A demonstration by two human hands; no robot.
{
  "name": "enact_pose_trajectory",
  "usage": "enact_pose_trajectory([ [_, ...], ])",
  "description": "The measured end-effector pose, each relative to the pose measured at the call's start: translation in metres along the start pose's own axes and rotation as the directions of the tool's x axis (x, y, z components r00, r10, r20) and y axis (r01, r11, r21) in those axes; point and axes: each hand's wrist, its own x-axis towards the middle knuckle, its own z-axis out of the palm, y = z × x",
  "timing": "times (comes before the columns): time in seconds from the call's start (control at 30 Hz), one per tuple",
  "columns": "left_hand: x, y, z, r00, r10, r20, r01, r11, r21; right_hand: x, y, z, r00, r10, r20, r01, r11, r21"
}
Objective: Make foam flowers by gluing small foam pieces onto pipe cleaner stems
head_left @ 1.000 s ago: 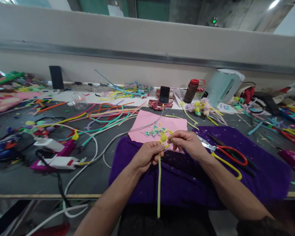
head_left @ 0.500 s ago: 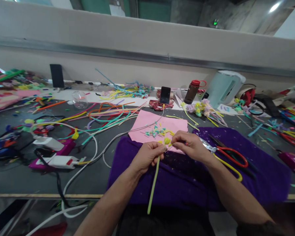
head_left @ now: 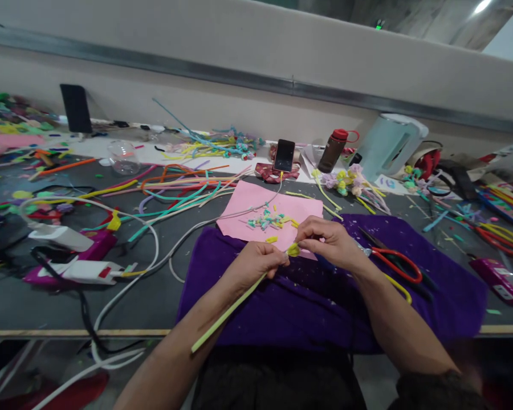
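While the left hand (head_left: 256,263) is pinched shut on the upper part of a light-green pipe cleaner (head_left: 228,312), the small yellow-green coil (head_left: 293,249) at its tip is gripped between the closed fingertips of the right hand (head_left: 327,242). The stem is held just above the purple cloth (head_left: 308,307), slanting down and left past the table edge (head_left: 68,332).

The coil could probably be loosened or flattened if the two grips are pulled apart or squeezed too hard — the wire is judged to be soft. The free tail, hanging beyond the edge, might be snagged on the white cable (head_left: 145,267) nearby.

Counted outward: one pipe cleaner is held, with one coil. One pink sheet (head_left: 256,213) is seen just beyond the hands, strewn with short cut bits too small to be counted. Scissors (head_left: 393,265) lie to the right — at least two pairs, red-handled and yellow-handled, overlapping. One phone (head_left: 284,155), one red-capped bottle (head_left: 332,151) and one pale kettle (head_left: 387,145) stand further back.
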Motion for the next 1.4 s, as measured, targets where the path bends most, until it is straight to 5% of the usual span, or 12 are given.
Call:
enact_pose_trajectory([
  [0.5, 0.002, -0.004, 0.0, 0.999, 0.01, 0.04, -0.014, 0.996, 0.093, -0.001, -0.005, -0.004, 0.988, 0.001, 0.157, 0.015, 0.995, -0.103],
  [1.4, 0.002, -0.004, 0.001, 0.999, 0.0, 0.041, -0.003, 0.998, 0.064, -0.002, -0.011, 0.001, 0.987, 0.003, 0.162, 0.042, 0.961, -0.273],
])
